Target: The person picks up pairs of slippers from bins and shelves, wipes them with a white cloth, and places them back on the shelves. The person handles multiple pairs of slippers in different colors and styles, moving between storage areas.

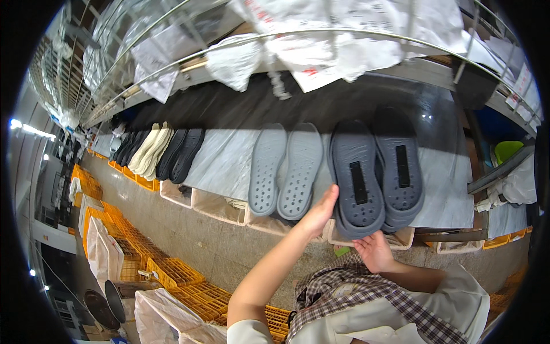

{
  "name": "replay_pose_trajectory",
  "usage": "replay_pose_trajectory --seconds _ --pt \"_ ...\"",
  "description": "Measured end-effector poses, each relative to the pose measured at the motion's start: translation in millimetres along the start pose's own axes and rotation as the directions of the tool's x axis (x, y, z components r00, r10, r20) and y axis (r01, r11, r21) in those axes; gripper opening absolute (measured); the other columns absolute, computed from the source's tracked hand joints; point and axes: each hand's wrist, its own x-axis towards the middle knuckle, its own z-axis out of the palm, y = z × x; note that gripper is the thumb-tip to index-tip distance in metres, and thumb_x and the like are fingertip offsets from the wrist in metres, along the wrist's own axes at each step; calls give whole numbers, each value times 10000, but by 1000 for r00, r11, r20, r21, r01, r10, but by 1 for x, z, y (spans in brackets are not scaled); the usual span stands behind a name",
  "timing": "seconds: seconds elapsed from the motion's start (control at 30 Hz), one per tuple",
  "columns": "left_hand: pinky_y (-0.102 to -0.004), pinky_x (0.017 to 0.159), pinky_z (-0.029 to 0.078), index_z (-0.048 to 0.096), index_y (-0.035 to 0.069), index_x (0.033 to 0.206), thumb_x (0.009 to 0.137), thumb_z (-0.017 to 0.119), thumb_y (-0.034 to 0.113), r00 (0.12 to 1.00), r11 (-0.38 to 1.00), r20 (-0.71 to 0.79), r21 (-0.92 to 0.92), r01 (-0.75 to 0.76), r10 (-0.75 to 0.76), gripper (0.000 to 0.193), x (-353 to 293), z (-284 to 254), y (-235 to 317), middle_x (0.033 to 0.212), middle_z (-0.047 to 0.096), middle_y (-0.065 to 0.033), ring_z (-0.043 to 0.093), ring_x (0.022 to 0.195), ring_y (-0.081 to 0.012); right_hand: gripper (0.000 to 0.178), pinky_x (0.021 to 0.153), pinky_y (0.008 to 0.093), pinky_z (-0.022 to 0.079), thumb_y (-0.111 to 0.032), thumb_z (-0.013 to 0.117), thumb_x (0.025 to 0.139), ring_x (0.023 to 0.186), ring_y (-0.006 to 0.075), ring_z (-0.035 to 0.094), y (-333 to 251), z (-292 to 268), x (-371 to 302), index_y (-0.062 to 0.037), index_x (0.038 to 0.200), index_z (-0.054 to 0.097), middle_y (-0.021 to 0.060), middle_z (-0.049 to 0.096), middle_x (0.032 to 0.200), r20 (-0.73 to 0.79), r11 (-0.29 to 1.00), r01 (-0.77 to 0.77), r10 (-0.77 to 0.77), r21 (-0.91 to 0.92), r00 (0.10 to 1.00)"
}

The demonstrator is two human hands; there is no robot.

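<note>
White lamps (33, 131) glare at left; shadow darkens the rear tabletop (223, 109).

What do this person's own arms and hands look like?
The left hand and right hand are ungloved, with no ring or watch visible. The forearms are bare too; above them are short, off-white sleeves.

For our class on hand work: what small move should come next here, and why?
Probably pressing the left hand gently inward to steady the left dark sole: that hand lies along its left side, the right hand is at its heel, and the heel seems to overhang the table.
</note>
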Motion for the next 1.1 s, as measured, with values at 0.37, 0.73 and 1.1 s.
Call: replay_pose_trajectory --seconds 0.37,0.73,1.1 --pt "-318 991 412 438 12 1337 925 567 116 923 870 3 332 -363 384 444 -191 -98 -19 1281 546 -137 515 1194 -201 228 759 244 498 -86 511 927 901 135 620 83 110 -29 -29 1145 544 95 654 1010 259 594 -93 479 -799 839" --pt "-324 790 505 552 -4 1176 888 634 227 917 941 -398 317 121 16 378 -296 -240 -143 1027 658 -122 644 919 -204 186 603 239 475 -106 594 847 775 114 613 17 304 105 -41 1021 588 54 665 883 425 279 407 6 -870 905" --pt "-433 917 443 547 45 1229 864 626 210 842 834 -508 372 408 -185 408 -269 -308 -100 1187 587 -112 541 1097 -275 306 605 295 491 -164 611 811 803 205 572 -158 277 449 -66 1098 570 90 580 897 -240 473 263 -762 -841 601"
